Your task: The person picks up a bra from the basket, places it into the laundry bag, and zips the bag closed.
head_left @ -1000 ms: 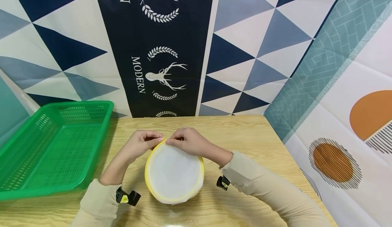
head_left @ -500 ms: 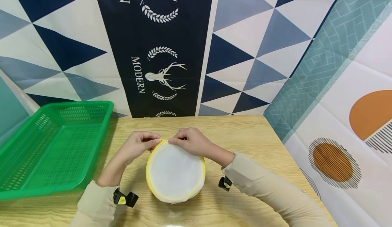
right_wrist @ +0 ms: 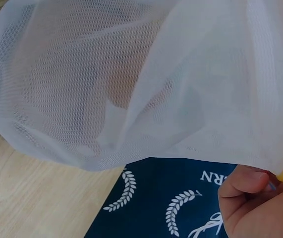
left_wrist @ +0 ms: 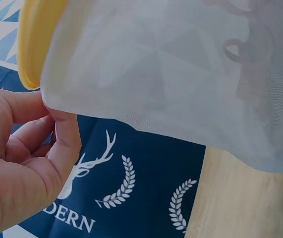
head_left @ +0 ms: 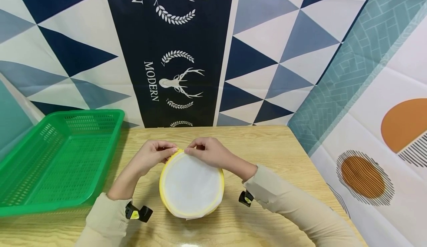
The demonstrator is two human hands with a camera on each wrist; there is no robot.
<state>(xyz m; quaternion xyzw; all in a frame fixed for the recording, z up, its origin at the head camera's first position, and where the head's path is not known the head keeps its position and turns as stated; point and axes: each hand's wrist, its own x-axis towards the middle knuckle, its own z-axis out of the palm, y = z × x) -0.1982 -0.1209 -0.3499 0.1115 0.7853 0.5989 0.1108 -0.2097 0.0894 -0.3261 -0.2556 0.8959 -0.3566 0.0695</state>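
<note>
A round mesh laundry bag (head_left: 191,186), white with a yellow rim, hangs from both hands over the table in the head view. At the far left of its rim, the left hand (head_left: 152,157) pinches the edge between thumb and fingers. Just beside it the right hand (head_left: 207,153) pinches the same edge from the right. The left wrist view shows the sheer white mesh (left_wrist: 156,64) below the yellow band (left_wrist: 37,39), with the left fingers at the seam. From the right wrist, the mesh (right_wrist: 116,89) looks loose and see-through, and the right fingertips (right_wrist: 250,179) meet the yellow band.
A green plastic basket (head_left: 111,143) with slotted sides stands at the left of the wooden table (head_left: 260,143). Patterned cloth hangs behind and on the right. A small black camera is strapped at each wrist over beige sleeves.
The bag and the right hand have shifted slightly to the right, and the gap between the two hands along the rim is a little wider. Both hands still pinch the rim.
</note>
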